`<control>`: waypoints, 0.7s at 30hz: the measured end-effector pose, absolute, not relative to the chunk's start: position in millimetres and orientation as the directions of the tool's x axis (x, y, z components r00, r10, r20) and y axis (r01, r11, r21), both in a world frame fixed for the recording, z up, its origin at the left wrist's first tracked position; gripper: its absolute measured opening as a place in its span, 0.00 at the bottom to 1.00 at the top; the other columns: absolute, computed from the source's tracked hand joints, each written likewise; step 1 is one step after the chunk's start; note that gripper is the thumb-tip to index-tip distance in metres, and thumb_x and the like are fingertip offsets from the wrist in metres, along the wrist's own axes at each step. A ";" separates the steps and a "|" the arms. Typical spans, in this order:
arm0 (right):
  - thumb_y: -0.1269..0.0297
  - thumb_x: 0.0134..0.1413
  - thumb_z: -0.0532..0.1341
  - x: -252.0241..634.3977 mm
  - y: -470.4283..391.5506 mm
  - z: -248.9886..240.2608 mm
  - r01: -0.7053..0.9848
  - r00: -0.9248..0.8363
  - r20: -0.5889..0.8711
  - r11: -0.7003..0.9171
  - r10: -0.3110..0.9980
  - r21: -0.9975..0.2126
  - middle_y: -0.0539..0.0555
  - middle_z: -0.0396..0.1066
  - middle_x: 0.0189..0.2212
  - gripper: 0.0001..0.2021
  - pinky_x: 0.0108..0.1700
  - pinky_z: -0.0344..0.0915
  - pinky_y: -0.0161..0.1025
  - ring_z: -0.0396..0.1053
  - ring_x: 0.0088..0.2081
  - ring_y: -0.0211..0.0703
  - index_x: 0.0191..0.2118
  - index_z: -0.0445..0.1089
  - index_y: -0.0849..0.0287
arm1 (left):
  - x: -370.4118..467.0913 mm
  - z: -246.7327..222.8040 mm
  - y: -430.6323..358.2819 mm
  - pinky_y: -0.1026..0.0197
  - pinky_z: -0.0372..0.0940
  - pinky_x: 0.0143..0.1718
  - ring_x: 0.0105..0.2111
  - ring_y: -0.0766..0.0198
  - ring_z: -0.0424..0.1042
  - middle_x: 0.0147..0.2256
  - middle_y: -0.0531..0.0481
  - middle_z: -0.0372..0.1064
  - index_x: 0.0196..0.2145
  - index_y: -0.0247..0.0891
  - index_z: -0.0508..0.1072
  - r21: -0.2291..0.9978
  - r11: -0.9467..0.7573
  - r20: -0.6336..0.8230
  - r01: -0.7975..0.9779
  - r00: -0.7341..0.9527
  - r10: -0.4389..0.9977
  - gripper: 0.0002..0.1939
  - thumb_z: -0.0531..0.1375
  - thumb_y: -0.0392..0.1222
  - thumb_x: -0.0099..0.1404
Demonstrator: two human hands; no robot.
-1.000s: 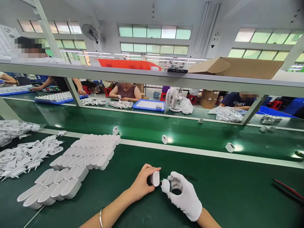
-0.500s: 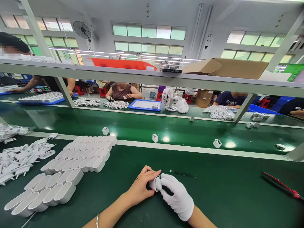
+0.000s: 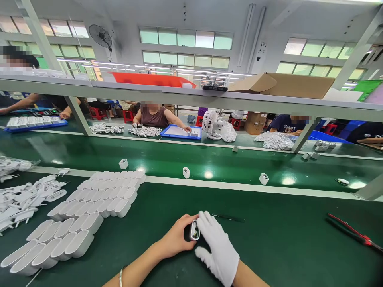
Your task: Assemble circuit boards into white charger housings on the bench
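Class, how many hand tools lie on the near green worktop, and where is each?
2: a slim dark tool just beyond the gloved right hand, and a red-and-black tool at the far right. Others may be hidden by that hand.

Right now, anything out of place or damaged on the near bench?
No visible damage or spill. Mildly odd: only the right hand is gloved; the left hand, holding a white oblong casing, is bare. White plug parts lie jumbled at left, beside neatly rowed casings, possibly just loose stock.
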State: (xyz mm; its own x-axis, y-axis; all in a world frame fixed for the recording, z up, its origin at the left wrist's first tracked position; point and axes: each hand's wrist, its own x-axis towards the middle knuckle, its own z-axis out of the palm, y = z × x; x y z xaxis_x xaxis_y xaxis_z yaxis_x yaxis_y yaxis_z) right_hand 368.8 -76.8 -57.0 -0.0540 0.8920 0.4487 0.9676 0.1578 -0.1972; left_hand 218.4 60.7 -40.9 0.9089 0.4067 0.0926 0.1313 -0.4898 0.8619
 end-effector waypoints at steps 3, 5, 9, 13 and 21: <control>0.64 0.60 0.53 387.4 -72.2 -54.3 0.963 0.157 0.512 -0.017 0.845 -0.268 0.60 0.55 0.61 0.26 0.58 0.59 0.49 0.55 0.60 0.51 0.63 0.52 0.60 | 214.7 -41.9 62.6 0.55 0.56 0.56 0.50 0.57 0.64 0.53 0.48 0.65 0.61 0.44 0.57 0.886 -0.441 0.047 0.139 0.922 0.384 0.42 0.58 0.27 0.48; 0.67 0.55 0.56 405.7 -71.1 -49.8 0.937 0.321 0.445 -0.212 0.836 -0.279 0.61 0.62 0.56 0.22 0.56 0.59 0.54 0.58 0.57 0.57 0.57 0.62 0.60 | 212.2 -39.6 61.9 0.54 0.51 0.59 0.55 0.55 0.59 0.58 0.48 0.60 0.63 0.45 0.53 0.888 -0.426 0.004 0.173 0.924 0.382 0.46 0.57 0.27 0.46; 0.69 0.54 0.56 435.4 -72.8 -45.7 0.848 0.502 0.219 -0.425 0.837 -0.316 0.59 0.71 0.42 0.10 0.41 0.67 0.50 0.69 0.42 0.55 0.39 0.74 0.56 | 212.6 -30.9 53.8 0.51 0.54 0.58 0.55 0.54 0.59 0.58 0.46 0.59 0.62 0.43 0.55 0.881 -0.345 -0.082 0.323 0.823 0.562 0.37 0.57 0.35 0.54; 0.65 0.59 0.52 435.3 -74.4 -49.5 0.811 0.500 0.189 -0.380 0.845 -0.446 0.52 0.72 0.31 0.10 0.30 0.66 0.37 0.70 0.29 0.42 0.39 0.71 0.54 | 216.7 -26.0 44.5 0.47 0.54 0.57 0.54 0.49 0.58 0.53 0.46 0.66 0.47 0.43 0.75 0.813 -0.370 -0.062 0.450 0.699 0.713 0.18 0.58 0.48 0.60; 0.74 0.57 0.53 400.5 -75.4 -30.8 0.941 0.051 0.600 0.163 0.799 -0.296 0.44 0.73 0.26 0.13 0.49 0.47 0.44 0.67 0.28 0.34 0.37 0.71 0.48 | 218.8 -25.3 49.6 0.56 0.58 0.49 0.45 0.56 0.65 0.44 0.52 0.72 0.43 0.47 0.77 0.867 -0.393 -0.042 0.307 0.830 0.556 0.13 0.60 0.49 0.61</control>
